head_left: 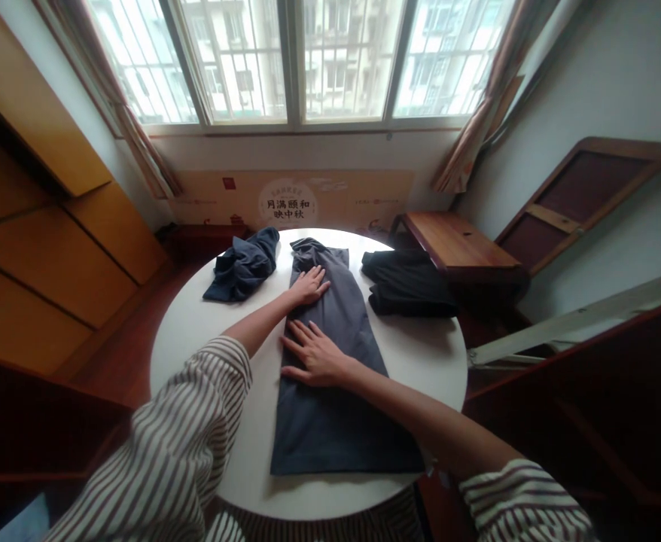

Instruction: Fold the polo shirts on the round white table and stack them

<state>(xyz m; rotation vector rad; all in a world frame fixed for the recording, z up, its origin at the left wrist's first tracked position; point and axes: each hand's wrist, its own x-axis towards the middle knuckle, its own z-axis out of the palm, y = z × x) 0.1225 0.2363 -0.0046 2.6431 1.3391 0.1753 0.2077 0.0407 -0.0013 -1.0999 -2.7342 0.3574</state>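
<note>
A long dark grey garment, probably a pair of trousers (pixel 333 399), lies lengthwise on a round white table (pixel 206 346), its far end bunched. My left hand (pixel 309 287) rests flat on its upper part with the fingers apart. Lower down, my right hand (pixel 315 356) lies flat on the same garment, fingers spread towards its left edge. Neither hand grips the cloth. A crumpled navy garment (pixel 243 265) sits to the far left on the table, and a folded black garment (pixel 406 283) lies to the far right. Striped sleeves cover both my forearms near the elbows.
A low wooden bench (pixel 458 241) stands beyond the table at the right, near a leaning framed panel (pixel 576 196). Yellow wooden cupboards (pixel 53 256) line the left side. A window (pixel 296 64) and a printed banner (pixel 288 203) lie behind the table.
</note>
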